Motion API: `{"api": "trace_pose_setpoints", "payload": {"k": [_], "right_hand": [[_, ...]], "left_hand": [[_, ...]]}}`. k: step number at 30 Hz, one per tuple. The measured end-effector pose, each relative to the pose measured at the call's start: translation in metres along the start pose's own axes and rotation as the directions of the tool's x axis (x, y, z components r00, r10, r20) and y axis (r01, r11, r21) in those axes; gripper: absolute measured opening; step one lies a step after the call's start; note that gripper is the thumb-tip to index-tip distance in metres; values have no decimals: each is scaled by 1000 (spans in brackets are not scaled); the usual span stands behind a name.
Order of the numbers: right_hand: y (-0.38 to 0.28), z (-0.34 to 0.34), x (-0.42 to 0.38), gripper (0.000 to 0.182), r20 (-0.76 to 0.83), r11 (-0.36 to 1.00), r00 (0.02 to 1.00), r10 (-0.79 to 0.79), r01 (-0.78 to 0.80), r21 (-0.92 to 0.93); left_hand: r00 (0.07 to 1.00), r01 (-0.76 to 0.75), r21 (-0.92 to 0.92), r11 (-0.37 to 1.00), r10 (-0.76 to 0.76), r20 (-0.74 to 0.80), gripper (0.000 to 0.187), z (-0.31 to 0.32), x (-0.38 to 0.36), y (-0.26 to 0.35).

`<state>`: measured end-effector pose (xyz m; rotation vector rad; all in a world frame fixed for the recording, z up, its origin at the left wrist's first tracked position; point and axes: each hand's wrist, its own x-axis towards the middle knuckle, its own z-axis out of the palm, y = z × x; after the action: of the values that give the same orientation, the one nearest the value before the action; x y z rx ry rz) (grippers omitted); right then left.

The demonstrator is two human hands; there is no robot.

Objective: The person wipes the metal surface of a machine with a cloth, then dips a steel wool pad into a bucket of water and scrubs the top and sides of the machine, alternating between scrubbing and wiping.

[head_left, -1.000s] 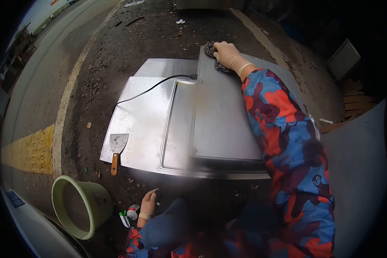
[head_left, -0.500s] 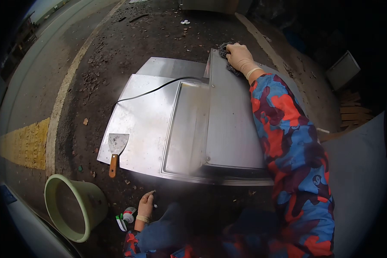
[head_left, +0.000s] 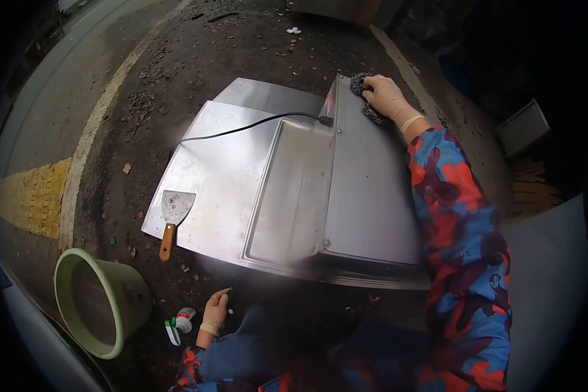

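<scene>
My right hand, in a pale glove, presses a dark scouring pad onto the top far edge of a metal box. The box stands on a wide sheet-metal appliance, and a black cable runs out of its side. My left hand, also gloved, is low at the left near my knee, its fingers pinched on something small that I cannot make out. A scraper with a wooden handle lies on the metal's left corner.
A green bucket is on the ground at the lower left. Beside my left hand lies a white and green spray bottle. Dirt and debris cover the ground. A framed panel and wooden slats are at the right.
The view has shifted slightly. My right hand and the pad are still on the far edge of the box, a little further right in view. My left hand's pinch looks the same.
</scene>
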<state>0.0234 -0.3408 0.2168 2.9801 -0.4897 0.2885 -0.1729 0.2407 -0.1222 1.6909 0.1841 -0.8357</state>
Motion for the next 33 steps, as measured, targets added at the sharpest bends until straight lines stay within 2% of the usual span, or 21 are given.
{"api": "trace_pose_setpoints", "payload": {"k": [2,4,7,8,10,11,13,14,16,18,21,22,24,25,27,29,31,33], "right_hand": [[3,-8,-18,28,98,994,990,-101,98,37],[2,-4,-8,28,87,996,993,-83,80,47],[-6,6,28,31,16,995,995,97,-96,-16],[-4,12,33,31,15,996,996,91,-91,-9],[-9,11,35,31,34,967,966,255,-254,-18],[-7,11,28,31,34,966,966,258,-257,-23],[1,10,10,31,-7,996,997,78,-78,37],[1,8,2,31,-4,997,997,77,-77,30],[-1,0,-12,30,58,995,996,-71,67,78],[-6,3,1,30,52,995,996,-69,66,74],[-13,16,32,30,-33,997,997,75,-76,-30],[-14,18,34,30,-36,997,997,73,-74,-28],[-17,19,26,29,-43,993,994,105,-107,-46],[-19,13,16,29,-29,998,997,68,-68,2],[-26,2,-5,29,-14,998,999,-43,43,43],[-28,-1,-15,29,-23,987,991,-130,132,87],[-28,3,1,29,-32,992,994,-108,110,55],[-31,11,21,25,-69,994,995,-77,82,68]], "left_hand": [[999,35,-87,996,-35,-2,29,-4,2,-16],[999,50,-37,998,-50,-15,28,-2,-1,-2],[999,-13,15,1000,13,-36,28,-1,1,7],[999,-14,24,1000,15,-45,28,3,-3,16],[999,-15,37,999,17,-51,28,2,-4,18],[999,-15,29,999,16,-32,29,1,-2,10],[1000,-20,10,1000,20,-7,29,1,4,4],[1000,-19,20,1000,19,-8,29,0,4,1],[1000,-5,28,1000,5,-8,29,2,1,-2],[1000,-2,23,1000,2,-6,29,2,5,1],[1000,-11,45,999,12,-13,29,6,6,12],[1000,-13,44,999,14,-17,29,9,5,16],[1000,-25,-76,997,25,-1,28,12,1,23],[999,-35,-81,996,35,2,28,12,2,23],[1000,-6,30,1000,6,-3,28,10,2,17],[1000,2,-3,1000,-2,4,27,10,-1,18],[1000,6,-39,999,-6,2,27,17,3,18],[1000,-11,22,1000,12,-14,27,17,5,16]]}}
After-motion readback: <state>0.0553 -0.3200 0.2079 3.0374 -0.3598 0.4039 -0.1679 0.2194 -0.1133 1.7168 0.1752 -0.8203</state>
